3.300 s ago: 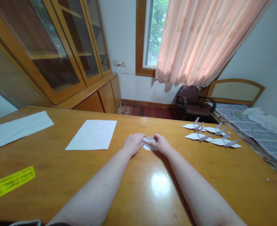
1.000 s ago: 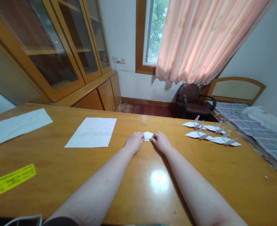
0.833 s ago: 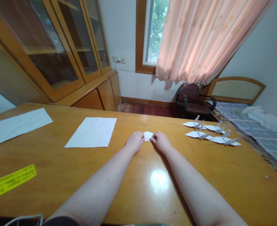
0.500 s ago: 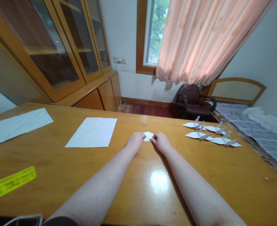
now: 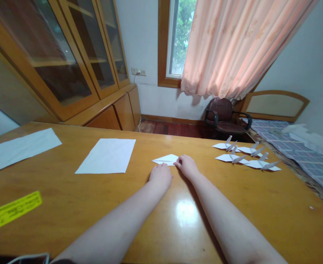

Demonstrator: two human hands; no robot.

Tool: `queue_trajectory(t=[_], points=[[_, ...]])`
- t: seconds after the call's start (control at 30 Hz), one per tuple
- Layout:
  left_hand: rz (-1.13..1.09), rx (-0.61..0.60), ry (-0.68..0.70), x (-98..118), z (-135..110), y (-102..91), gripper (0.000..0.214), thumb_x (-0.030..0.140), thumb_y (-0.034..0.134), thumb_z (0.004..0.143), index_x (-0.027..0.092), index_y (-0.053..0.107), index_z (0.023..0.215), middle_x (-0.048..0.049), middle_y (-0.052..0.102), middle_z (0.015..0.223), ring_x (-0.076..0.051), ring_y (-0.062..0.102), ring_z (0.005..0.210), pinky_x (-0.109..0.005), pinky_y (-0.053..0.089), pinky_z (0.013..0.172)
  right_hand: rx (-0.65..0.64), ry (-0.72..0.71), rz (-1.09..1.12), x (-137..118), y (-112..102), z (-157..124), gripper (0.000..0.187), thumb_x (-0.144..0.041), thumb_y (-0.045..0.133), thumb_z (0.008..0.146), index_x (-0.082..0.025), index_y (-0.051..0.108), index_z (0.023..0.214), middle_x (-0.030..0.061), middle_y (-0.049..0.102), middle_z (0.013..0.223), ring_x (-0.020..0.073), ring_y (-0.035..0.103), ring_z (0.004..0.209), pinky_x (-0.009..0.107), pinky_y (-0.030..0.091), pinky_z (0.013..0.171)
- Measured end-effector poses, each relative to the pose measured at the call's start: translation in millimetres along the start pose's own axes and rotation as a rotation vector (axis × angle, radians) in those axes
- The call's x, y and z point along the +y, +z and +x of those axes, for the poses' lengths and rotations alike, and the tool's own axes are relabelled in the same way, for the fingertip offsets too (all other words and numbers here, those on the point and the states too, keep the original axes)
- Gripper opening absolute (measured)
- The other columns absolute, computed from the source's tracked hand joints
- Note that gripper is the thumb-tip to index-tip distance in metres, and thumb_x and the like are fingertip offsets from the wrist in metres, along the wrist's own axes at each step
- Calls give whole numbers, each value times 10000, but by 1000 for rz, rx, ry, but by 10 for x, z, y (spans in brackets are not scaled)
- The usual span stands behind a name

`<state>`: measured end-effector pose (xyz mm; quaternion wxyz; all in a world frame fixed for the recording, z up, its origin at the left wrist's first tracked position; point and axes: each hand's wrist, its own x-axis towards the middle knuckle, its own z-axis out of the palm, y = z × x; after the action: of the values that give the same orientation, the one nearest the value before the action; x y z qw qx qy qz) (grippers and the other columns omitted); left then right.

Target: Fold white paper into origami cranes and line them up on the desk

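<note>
A folded piece of white paper (image 5: 165, 160), long and pointed at its left end, lies flat on the wooden table in front of me. My right hand (image 5: 188, 167) pinches its right end between thumb and fingers, hiding that tip. Just below the paper's near edge rests my left hand (image 5: 161, 175), palm down, its fingers apart from one another and holding nothing. Its fingertips are close to the edge; whether they touch it I cannot tell.
Several folded paper cranes (image 5: 231, 157) stand at the right. To the left lie a white paper sheet (image 5: 106, 156) and another sheet (image 5: 24, 148). A yellow label (image 5: 13, 212) is at the near left of the table (image 5: 95, 212). Beyond stands an armchair (image 5: 223, 113).
My left hand has let go of the paper's left end and moved down toward me, uncovering the pointed end. My right hand stays at the right end.
</note>
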<state>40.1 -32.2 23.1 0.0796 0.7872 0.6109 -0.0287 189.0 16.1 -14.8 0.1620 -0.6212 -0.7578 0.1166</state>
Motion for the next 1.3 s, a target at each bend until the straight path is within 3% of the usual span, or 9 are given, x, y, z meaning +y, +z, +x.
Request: queue_trajectory(t=[0.17, 0.4, 0.67, 0.87, 0.97, 1.13, 1.3], points=[[37, -7, -51, -26, -14, -80, 367, 377, 553, 826, 83, 647, 1025, -205, 656, 993, -320, 586, 1008, -411, 412, 883, -8, 25, -31, -3, -14, -6, 227, -417, 626, 802, -193, 638, 761, 52, 646, 828, 167, 558, 777, 259, 350, 685], [63, 15, -28, -46, 3, -90, 364, 385, 531, 835, 97, 657, 1018, -193, 645, 1023, -318, 569, 1010, -400, 409, 856, -14, 59, -46, 9, -63, -1, 276, -472, 678, 736, -199, 637, 712, 37, 655, 795, 170, 569, 759, 258, 333, 640], [37, 37, -30, -54, -26, -88, 366, 372, 539, 831, 97, 655, 1043, -200, 623, 1070, -328, 547, 1024, -423, 401, 854, -98, 200, 97, 102, -159, 23, 199, -401, 730, 677, -221, 650, 700, -17, 674, 728, 147, 596, 718, 239, 327, 611], [3, 112, -26, -189, 102, -45, 313, 329, 475, 866, 122, 700, 931, -169, 656, 963, -285, 566, 974, -376, 412, 836, -126, 229, 187, 180, -110, 37, 163, -350, 723, 676, -220, 657, 749, -28, 660, 717, 128, 593, 685, 225, 355, 599], [-49, 136, 17, -312, 217, -16, 270, 284, 469, 869, 151, 703, 895, -139, 659, 940, -262, 573, 936, -356, 423, 805, -62, 146, 200, 192, -113, 30, 220, -311, 734, 667, -217, 664, 852, -12, 663, 775, 135, 592, 714, 238, 395, 648], [-163, 174, 161, -370, 293, 33, 224, 248, 464, 881, 218, 682, 922, -79, 646, 973, -218, 571, 943, -320, 418, 824, 20, -163, 191, 162, -134, 4, 285, -232, 717, 706, -241, 676, 988, 50, 640, 1087, 187, 559, 1020, 321, 388, 911], [-242, 199, 115, -299, 250, 37, 266, 220, 423, 902, 225, 579, 1118, -68, 604, 1097, -193, 564, 997, -287, 420, 834, -34, -167, 197, 122, -88, -5, 215, -251, 680, 758, -239, 704, 971, 63, 636, 1065, 192, 560, 1018, 319, 393, 926]])
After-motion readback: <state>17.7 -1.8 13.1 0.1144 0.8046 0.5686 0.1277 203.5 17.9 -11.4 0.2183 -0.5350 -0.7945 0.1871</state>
